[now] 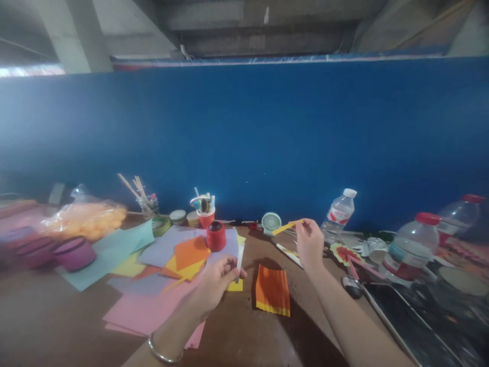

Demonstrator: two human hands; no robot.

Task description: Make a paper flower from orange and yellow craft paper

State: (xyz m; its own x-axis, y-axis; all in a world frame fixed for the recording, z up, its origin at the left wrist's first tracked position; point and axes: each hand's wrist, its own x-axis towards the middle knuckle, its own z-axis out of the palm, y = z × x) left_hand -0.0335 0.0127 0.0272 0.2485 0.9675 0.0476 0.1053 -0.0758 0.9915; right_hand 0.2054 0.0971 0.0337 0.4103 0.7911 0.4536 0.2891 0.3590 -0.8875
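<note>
Pleated orange paper (272, 289) lies on the brown tabletop (237, 331), between the hands; long axis near to far, yellow band along its near edge. Left hand (219, 283) is nearer: the paper lies just right of its fingertips. Those fingers pinch a narrow white strip (240, 261), nearly upright; material unclear. Right hand (310, 242), beyond and right of the paper, has thumb and fingers closed on a slim yellow strip (284, 228), slanting down leftward, crosswise to the paper's long axis. Paper finely ridged, near edge wavy. Left of it: flat, smooth pink sheets (145, 311). Beyond, leftward: tapered red cylinder (216, 238), dark top. Beyond: round-grilled mini fan (271, 223). Beyond, rightward: clear plastic bottle (338, 216), white cap.
</note>
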